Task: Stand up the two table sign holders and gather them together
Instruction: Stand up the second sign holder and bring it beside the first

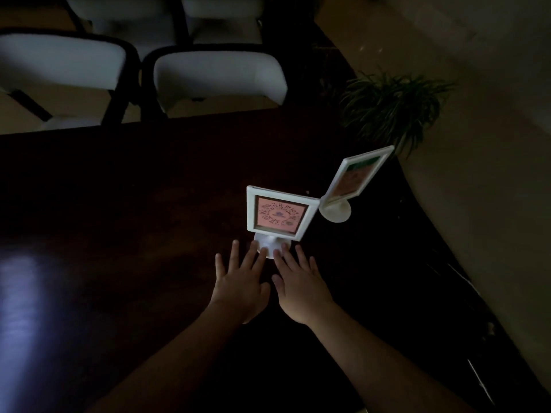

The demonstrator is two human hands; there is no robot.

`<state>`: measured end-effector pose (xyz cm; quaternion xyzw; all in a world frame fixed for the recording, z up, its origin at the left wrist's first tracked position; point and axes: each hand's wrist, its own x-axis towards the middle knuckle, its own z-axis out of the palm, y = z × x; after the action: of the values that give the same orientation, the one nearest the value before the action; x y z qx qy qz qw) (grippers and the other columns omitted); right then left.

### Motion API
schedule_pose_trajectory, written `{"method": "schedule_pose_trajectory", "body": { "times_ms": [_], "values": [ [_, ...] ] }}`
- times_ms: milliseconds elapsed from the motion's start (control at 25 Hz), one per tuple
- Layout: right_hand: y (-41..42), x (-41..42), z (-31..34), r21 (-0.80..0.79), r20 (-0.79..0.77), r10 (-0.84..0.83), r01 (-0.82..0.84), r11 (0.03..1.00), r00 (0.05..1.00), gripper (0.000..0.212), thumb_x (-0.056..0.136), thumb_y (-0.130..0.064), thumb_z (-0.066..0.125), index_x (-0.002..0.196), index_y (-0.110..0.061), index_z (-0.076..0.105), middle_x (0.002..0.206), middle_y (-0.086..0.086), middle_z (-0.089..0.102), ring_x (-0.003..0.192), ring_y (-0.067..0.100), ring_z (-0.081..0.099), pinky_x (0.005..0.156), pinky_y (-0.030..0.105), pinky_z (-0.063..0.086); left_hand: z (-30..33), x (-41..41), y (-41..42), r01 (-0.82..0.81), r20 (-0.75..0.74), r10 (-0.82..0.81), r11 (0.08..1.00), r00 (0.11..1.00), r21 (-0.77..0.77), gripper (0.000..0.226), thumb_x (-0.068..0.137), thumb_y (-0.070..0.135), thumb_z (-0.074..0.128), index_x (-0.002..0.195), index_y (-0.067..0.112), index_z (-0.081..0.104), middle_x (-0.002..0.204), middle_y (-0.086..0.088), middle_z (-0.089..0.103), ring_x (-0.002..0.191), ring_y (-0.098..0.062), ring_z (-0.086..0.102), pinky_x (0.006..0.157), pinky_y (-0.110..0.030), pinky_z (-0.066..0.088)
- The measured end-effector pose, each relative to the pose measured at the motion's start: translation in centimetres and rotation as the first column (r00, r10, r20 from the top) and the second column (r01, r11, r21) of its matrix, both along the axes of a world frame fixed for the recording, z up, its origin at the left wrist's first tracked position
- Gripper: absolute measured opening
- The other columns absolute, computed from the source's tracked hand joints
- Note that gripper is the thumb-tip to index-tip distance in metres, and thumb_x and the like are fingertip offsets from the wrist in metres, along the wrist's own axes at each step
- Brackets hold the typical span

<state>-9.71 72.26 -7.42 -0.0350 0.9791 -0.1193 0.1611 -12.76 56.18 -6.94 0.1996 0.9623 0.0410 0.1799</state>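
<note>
Two white table sign holders stand upright on a dark wooden table (119,204). The nearer sign holder (278,214) shows a pink card and rests on a round white base. The farther sign holder (356,178) stands just behind it to the right, angled, and its frame nearly meets the nearer one's top right corner. My left hand (241,284) and my right hand (301,283) lie flat, side by side, fingers spread. Their fingertips touch the front of the nearer holder's base. Neither hand grips anything.
Several white chairs with black frames (214,79) stand along the table's far edge. A green potted plant (393,105) sits at the back right beside the table corner. The table's right edge (432,234) curves close to the farther holder. The room is dim.
</note>
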Motion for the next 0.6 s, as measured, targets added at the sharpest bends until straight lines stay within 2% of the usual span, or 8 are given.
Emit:
{"method": "schedule_pose_trajectory", "body": {
  "times_ms": [320,600],
  "values": [
    [5.1,-3.9,-0.1,-0.058,0.003,0.146,-0.145,0.988,0.989,0.061,0.105,-0.045,0.022,0.159,-0.022,0.004,0.168,-0.001,-0.006,0.152,0.022,-0.011,0.12,0.05,-0.002,0.4,-1.2,5.2,-0.221,0.055,0.219,0.975,0.974,0.034,0.076,0.091,0.05,0.029,0.156,0.031,-0.005,0.165,0.005,-0.014,0.146,-0.029,-0.026,0.114,-0.066,-0.006],
    [6.6,-6.1,-0.1,-0.057,0.021,0.16,-0.158,0.986,0.987,0.062,0.105,-0.045,0.021,0.159,-0.021,0.0,0.167,0.0,-0.01,0.152,0.02,-0.011,0.12,0.048,-0.003,0.4,-3.5,6.8,-0.23,0.056,0.228,0.972,0.972,0.047,0.075,0.091,0.051,0.028,0.157,0.03,-0.002,0.166,0.005,-0.011,0.147,-0.029,-0.024,0.115,-0.065,-0.007]
  ]
}}
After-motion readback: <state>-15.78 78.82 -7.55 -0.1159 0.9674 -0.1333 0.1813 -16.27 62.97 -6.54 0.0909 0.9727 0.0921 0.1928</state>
